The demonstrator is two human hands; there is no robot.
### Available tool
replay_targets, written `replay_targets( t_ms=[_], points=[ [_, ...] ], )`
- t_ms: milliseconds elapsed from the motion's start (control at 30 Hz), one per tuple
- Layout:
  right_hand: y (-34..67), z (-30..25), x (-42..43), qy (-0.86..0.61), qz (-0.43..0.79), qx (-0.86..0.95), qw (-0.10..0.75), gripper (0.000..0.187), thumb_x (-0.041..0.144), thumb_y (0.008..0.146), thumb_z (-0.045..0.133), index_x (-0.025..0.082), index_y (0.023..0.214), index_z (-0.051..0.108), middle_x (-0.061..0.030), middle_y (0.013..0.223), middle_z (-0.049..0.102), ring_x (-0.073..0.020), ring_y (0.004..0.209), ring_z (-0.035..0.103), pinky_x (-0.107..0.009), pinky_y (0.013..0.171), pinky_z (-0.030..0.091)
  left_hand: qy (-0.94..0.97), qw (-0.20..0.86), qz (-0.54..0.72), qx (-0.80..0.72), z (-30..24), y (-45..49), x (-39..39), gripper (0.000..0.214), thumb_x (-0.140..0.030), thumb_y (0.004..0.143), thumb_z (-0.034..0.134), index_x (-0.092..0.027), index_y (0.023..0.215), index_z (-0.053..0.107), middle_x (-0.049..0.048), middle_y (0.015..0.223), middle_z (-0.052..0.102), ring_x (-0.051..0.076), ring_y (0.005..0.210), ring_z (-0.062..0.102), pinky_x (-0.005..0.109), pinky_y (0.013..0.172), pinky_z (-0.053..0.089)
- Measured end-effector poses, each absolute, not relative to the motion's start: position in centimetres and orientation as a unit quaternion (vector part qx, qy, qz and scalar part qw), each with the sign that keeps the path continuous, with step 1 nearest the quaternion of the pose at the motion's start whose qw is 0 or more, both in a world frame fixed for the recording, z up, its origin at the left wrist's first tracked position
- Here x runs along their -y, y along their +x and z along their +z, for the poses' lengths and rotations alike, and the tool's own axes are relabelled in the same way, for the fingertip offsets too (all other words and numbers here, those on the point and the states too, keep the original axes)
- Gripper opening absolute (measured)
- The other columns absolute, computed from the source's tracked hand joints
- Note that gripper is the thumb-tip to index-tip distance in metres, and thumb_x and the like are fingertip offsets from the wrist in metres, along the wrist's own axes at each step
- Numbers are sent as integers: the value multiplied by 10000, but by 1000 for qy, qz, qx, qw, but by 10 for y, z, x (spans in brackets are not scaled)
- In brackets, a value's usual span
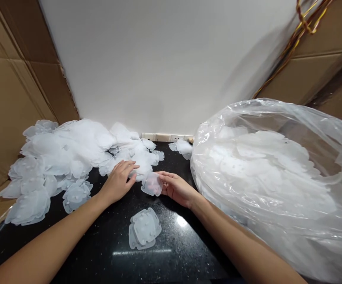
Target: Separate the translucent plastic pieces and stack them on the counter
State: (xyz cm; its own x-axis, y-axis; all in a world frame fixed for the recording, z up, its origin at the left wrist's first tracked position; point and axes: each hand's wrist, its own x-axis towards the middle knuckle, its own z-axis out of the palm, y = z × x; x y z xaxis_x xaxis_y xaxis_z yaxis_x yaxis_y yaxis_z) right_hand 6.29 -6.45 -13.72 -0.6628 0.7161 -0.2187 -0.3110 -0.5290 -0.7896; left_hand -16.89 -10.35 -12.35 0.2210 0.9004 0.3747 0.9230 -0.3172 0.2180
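Between thumb and fingers, my right hand (175, 188) grips a thin translucent plastic piece (152, 184) with notched edges, held just above the black surface. Part of that hand shows through it. To its left, my left hand (120, 179) is spread over the near edge of a heap of similar pieces (138, 159), its fingers apart; whether the fingertips touch the heap I cannot tell. Closer to me, a small stack of the same pieces (145, 228) lies on the glossy black surface (105, 244).
A larger heap of pieces (67, 146) spreads across the left. On the right stands a clear plastic bag (265, 197) full of them. Several pieces (182, 146) lie by the white wall (165, 67). Cardboard (8, 94) flanks the left side; twisted wires (295, 39) hang at upper right.
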Motion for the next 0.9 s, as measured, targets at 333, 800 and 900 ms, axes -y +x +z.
replay_targets(
  t_ms=[333,800,900],
  points=[
    [68,-137,62,-264,815,393,335,261,197,576,872,161,712,652,26,706,655,-94,660,597,-245,740,488,-762,-34,-176,622,-130,-207,95,655,-520,844,604,-222,1406,451,165,1521,412,339,1418,346,504,1112,345],
    [70,-139,59,-283,824,384,307,290,335,696,832,163,860,666,-9,770,676,-122,684,662,-274,703,532,-760,-45,-140,634,-89,-202,106,219,-391,876,461,-224,792,576,61,908,662,237,802,620,339,707,444],
    [71,-140,58,-283,825,386,301,304,389,757,789,157,926,686,-40,808,705,-143,718,685,-295,736,541,-732,-6,-195,652,-88,-199,106,216,-387,867,458,-225,776,568,77,901,682,257,817,621,353,709,449]
  ],
)
